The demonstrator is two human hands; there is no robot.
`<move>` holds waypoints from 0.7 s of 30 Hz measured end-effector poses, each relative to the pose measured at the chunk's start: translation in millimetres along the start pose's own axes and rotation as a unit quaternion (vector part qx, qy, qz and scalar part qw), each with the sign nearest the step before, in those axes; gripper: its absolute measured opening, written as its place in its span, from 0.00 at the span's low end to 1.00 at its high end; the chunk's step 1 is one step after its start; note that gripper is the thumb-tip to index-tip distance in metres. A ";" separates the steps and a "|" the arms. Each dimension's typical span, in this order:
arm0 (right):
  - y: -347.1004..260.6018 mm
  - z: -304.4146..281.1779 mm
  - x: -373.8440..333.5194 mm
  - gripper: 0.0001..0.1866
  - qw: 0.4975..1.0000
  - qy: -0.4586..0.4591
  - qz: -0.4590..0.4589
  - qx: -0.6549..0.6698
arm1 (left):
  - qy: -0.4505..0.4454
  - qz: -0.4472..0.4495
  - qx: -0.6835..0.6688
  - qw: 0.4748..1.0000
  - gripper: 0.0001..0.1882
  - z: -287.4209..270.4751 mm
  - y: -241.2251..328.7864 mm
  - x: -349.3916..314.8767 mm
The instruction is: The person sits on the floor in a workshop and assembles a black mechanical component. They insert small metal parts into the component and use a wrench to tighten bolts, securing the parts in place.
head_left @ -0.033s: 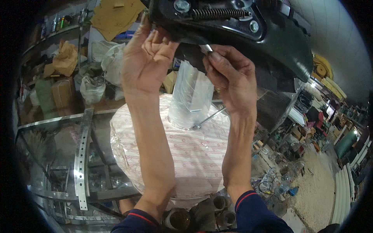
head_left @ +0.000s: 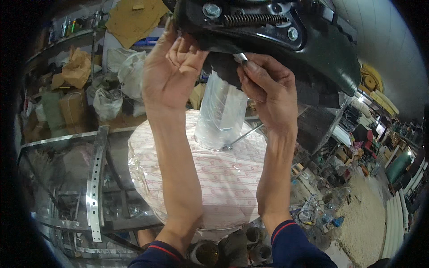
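Overhead, a large black moulded part [head_left: 250, 36] carries a coil spring [head_left: 254, 20] and several round bolt heads. My left hand [head_left: 172, 73] reaches up, palm toward me, with its curled fingers gripping the part's lower left corner; some fingertips are hidden behind it. My right hand [head_left: 270, 82] pinches a small shiny metal piece [head_left: 240, 57] between thumb and fingers. The piece's upper end meets the part's lower edge, and its exact kind is hidden. Below my hands, a clear plastic-wrapped cylinder [head_left: 219, 116] stands on a round seat-like top [head_left: 228, 183] covered in pink-printed white sheeting.
A metal rod [head_left: 246, 135] lies beside the wrapped cylinder. To the left are a metal frame with a perforated strip [head_left: 94, 192] and shelves with bags and a cardboard box [head_left: 73, 107]. Scattered clutter [head_left: 313, 207] covers the floor at right, beside stacked pale lengths [head_left: 395, 219].
The view has shifted slightly, and the black part sits a touch lower and further right. Both hands keep the same hold.
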State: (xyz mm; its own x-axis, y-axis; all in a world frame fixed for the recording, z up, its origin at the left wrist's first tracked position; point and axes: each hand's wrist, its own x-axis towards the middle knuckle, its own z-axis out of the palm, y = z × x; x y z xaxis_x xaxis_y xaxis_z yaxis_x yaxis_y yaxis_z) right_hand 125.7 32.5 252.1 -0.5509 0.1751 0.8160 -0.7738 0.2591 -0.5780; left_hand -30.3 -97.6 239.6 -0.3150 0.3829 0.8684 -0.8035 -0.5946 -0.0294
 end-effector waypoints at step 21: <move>11.4 -7.9 -3.7 0.10 0.996 -0.016 0.049 0.079 | -0.113 0.028 0.087 0.989 0.20 0.0 -3.4 0.4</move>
State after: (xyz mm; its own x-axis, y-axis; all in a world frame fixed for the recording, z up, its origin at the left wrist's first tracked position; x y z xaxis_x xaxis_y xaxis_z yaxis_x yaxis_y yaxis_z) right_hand 121.3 42.3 242.6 -0.6330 0.1619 0.7570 -0.7546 0.0893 -0.6501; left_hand -27.7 -95.4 240.1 -0.2197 0.1910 0.9567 -0.6829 -0.7304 -0.0110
